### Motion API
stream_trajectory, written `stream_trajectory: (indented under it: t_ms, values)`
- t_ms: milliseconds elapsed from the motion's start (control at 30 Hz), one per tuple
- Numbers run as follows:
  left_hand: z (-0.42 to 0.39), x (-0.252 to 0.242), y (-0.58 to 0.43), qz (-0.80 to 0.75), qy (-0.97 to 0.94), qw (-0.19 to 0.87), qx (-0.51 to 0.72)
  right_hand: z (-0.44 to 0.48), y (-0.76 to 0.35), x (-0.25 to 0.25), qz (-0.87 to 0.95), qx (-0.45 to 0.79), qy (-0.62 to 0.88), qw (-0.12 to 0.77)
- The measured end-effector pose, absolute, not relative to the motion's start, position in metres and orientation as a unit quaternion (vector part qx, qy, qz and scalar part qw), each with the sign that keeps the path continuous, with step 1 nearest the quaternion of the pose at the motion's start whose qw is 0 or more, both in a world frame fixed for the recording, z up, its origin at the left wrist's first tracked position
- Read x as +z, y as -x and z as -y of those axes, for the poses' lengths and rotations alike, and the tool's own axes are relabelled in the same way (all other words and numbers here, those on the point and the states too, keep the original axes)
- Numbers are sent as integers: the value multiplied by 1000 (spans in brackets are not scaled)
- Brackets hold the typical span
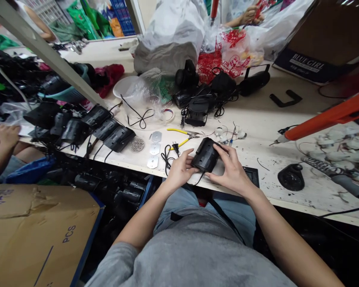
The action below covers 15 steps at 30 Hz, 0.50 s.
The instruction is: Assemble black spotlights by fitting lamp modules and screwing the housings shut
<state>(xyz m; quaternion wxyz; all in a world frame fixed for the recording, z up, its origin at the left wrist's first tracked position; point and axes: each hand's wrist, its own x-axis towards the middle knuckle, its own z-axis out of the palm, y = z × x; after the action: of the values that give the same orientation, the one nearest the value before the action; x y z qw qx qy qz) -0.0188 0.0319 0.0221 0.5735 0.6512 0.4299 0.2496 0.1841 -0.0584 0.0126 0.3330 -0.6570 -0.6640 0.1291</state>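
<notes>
In the head view, a black housing (207, 155) is at the table's (253, 131) front edge, in the middle of the stretch before the person. The left hand (181, 167) has its fingers against the housing's left side; the right hand (229, 169) spans its right side, thumb low and fingers near the top, so the two grip it between them. Whether it also rests on the table cannot be told.

As to progress, the shell appears put together and a cord leaves its near end; whether its screws are in is too small to tell, and its inside is hidden. Left along the front edge stand similar housings (119, 138), cords hanging over the edge, which seem to be at a like stage.

Much looks left: metal plates (154, 149) lie loose in a line running back from the front edge, beside a dish of screws (137, 144). Toward the table's right end, white round parts (341, 147) with wires lie in a heap, and a round black piece (291, 177) sits apart near the front edge. Yellow-handled pliers (179, 130) lie just behind the housing, held by neither hand.
</notes>
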Motion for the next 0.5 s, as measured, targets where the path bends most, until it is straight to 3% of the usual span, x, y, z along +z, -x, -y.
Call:
stream_trajectory:
  t_ms: [500]
  values:
    - [-44, 20, 23, -398, -588, 659, 248, 50, -199, 9, 701, 127, 615, 338]
